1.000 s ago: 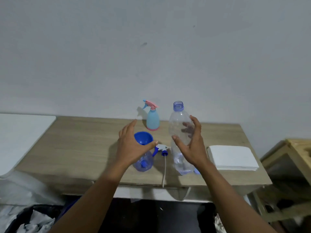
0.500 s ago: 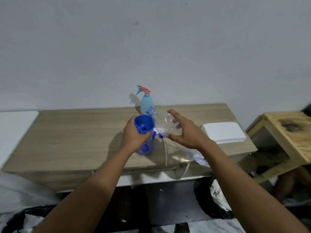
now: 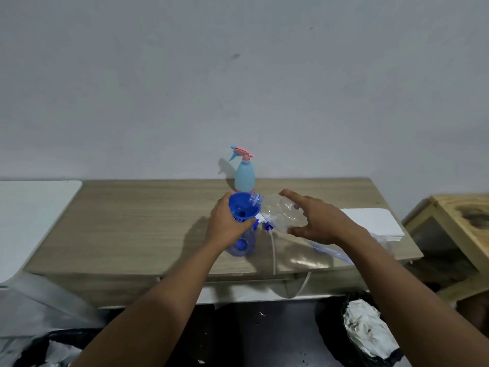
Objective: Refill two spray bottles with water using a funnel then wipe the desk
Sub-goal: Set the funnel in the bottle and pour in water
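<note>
- Lying tilted over the desk [image 3: 145, 221], one clear water bottle [image 3: 280, 215] sits in your right hand [image 3: 322, 223], fingers curled round its thin, crushable middle; squeeze lightly.
- Two spray bottles: blue spray bottle [image 3: 244, 246] under the funnel [image 3: 242, 207], pale spray bottle [image 3: 244, 177] behind.
- One light, stiff funnel, gripped by your left hand [image 3: 225, 226].

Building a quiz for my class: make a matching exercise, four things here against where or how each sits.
1 funnel
2 water bottle
3 pink-topped spray bottle
4 white cloth

a upright at the desk's back edge
b tilted in the right hand, mouth at the funnel
c flat at the desk's right end
d gripped by the left hand

Pairs: 1-d, 2-b, 3-a, 4-c
</note>
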{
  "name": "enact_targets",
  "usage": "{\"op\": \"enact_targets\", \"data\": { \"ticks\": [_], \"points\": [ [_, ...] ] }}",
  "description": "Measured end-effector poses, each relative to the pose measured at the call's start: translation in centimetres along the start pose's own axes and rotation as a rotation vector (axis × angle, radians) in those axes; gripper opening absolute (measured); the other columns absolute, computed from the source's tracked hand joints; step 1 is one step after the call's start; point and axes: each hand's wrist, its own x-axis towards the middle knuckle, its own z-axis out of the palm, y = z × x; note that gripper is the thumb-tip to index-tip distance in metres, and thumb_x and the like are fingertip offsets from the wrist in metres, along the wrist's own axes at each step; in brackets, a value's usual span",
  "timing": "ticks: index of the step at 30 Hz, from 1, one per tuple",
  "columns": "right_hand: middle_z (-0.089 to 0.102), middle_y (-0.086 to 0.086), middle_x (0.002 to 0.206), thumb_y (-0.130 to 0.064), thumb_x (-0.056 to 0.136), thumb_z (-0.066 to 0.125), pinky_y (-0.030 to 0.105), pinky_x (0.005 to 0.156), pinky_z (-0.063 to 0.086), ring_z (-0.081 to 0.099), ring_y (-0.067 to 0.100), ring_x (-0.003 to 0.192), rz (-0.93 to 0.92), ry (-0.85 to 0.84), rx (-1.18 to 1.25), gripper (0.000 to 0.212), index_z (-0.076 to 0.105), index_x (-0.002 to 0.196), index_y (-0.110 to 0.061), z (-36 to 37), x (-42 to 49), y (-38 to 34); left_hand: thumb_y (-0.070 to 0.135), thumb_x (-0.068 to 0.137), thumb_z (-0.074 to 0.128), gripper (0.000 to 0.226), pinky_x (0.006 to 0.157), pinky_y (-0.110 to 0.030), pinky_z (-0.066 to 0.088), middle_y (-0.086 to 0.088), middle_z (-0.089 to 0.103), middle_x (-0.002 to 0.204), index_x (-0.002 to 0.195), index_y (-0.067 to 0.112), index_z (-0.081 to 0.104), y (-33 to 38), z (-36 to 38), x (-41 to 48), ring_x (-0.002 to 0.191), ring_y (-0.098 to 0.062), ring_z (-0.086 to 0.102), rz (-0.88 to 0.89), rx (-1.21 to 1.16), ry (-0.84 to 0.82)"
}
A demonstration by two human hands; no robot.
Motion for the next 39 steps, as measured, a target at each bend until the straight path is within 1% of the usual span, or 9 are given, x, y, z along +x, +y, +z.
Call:
{"op": "enact_targets", "data": {
  "ticks": [4, 10, 16, 20, 23, 25, 27, 35, 39],
  "points": [
    [0.058, 0.000, 0.131, -0.050, 0.082, 0.070, 0.041, 0.093, 0.051, 0.062, 0.024, 0.110, -0.001, 0.005, -0.067, 0.088, 0.010, 0.147, -0.056, -0.5, 0.3, -0.2, 0.032, 0.063, 0.088, 0.057, 0.079, -0.026, 0.054, 0.016, 0.063, 0.105, 0.108, 0.038, 0.052, 0.0, 0.0, 0.0, 0.097, -0.005, 0.060, 0.005, 0.000, 0.010],
    [0.059, 0.000, 0.127, -0.051, 0.083, 0.066, 0.042, 0.094, 0.047, 0.061, 0.025, 0.110, 0.002, 0.009, -0.176, 0.084, 0.011, 0.147, -0.054, -0.8, 0.6, -0.4, 0.033, 0.062, 0.089, 0.070, 0.085, -0.028, 0.053, 0.011, 0.059, 0.115, 0.119, 0.032, 0.048, -0.2, 0.1, 0.3, 0.104, -0.010, 0.059, -0.031, -0.004, 0.010],
    [0.058, 0.001, 0.126, -0.047, 0.084, 0.067, 0.043, 0.095, 0.043, 0.061, 0.026, 0.108, 0.017, -0.006, -0.240, 0.085, 0.011, 0.148, -0.053, -1.5, 0.8, -0.7, 0.031, 0.063, 0.089, 0.071, 0.084, -0.027, 0.051, 0.013, 0.055, 0.113, 0.116, 0.037, 0.043, -0.1, 0.1, 0.4, 0.104, -0.010, 0.057, -0.036, -0.001, 0.012],
    [0.058, 0.001, 0.126, -0.048, 0.084, 0.068, 0.046, 0.096, 0.043, 0.062, 0.026, 0.109, 0.010, 0.004, -0.258, 0.087, 0.010, 0.148, -0.053, -1.9, 1.1, -0.7, 0.027, 0.063, 0.089, 0.069, 0.082, -0.026, 0.049, 0.013, 0.055, 0.111, 0.115, 0.034, 0.044, 0.0, 0.1, 0.3, 0.102, -0.011, 0.056, -0.031, 0.000, 0.009],
    [0.058, 0.001, 0.126, -0.047, 0.084, 0.069, 0.047, 0.096, 0.043, 0.061, 0.026, 0.110, 0.003, 0.013, -0.286, 0.088, 0.009, 0.148, -0.053, -2.4, 1.1, -0.8, 0.029, 0.062, 0.089, 0.071, 0.085, -0.030, 0.051, 0.011, 0.056, 0.113, 0.120, 0.029, 0.048, -0.1, 0.1, 0.3, 0.103, -0.012, 0.057, -0.032, 0.007, 0.010],
    [0.058, 0.001, 0.124, -0.045, 0.085, 0.069, 0.047, 0.096, 0.043, 0.061, 0.025, 0.108, -0.004, 0.009, -0.304, 0.087, 0.010, 0.149, -0.052, -2.6, 1.1, -0.9, 0.031, 0.062, 0.090, 0.073, 0.084, -0.028, 0.050, 0.011, 0.056, 0.114, 0.123, 0.027, 0.049, -0.1, 0.2, 0.2, 0.103, -0.012, 0.056, -0.038, 0.015, 0.010],
    [0.058, 0.001, 0.124, -0.044, 0.086, 0.069, 0.047, 0.097, 0.042, 0.061, 0.025, 0.107, -0.008, 0.007, -0.321, 0.086, 0.011, 0.149, -0.052, -2.8, 1.1, -1.0, 0.032, 0.062, 0.090, 0.074, 0.084, -0.027, 0.049, 0.010, 0.056, 0.116, 0.123, 0.027, 0.048, 0.0, 0.2, 0.2, 0.104, -0.012, 0.056, -0.040, 0.015, 0.006],
    [0.056, 0.001, 0.130, -0.042, 0.086, 0.069, 0.048, 0.098, 0.041, 0.061, 0.026, 0.112, -0.008, 0.004, -0.365, 0.086, 0.012, 0.150, -0.051, -3.0, 1.1, -0.9, 0.033, 0.062, 0.090, 0.073, 0.088, -0.034, 0.053, 0.009, 0.058, 0.115, 0.122, 0.027, 0.049, 0.1, 0.2, 0.1, 0.105, -0.014, 0.058, -0.024, 0.024, -0.004],
    [0.057, 0.001, 0.128, -0.043, 0.085, 0.068, 0.047, 0.096, 0.041, 0.061, 0.026, 0.112, -0.014, 0.010, -0.382, 0.086, 0.012, 0.149, -0.052, -2.9, 1.4, -0.8, 0.034, 0.061, 0.090, 0.074, 0.086, -0.032, 0.052, 0.009, 0.058, 0.116, 0.122, 0.027, 0.049, 0.1, 0.3, 0.1, 0.105, -0.014, 0.058, -0.026, 0.024, -0.001]
  ]
}}
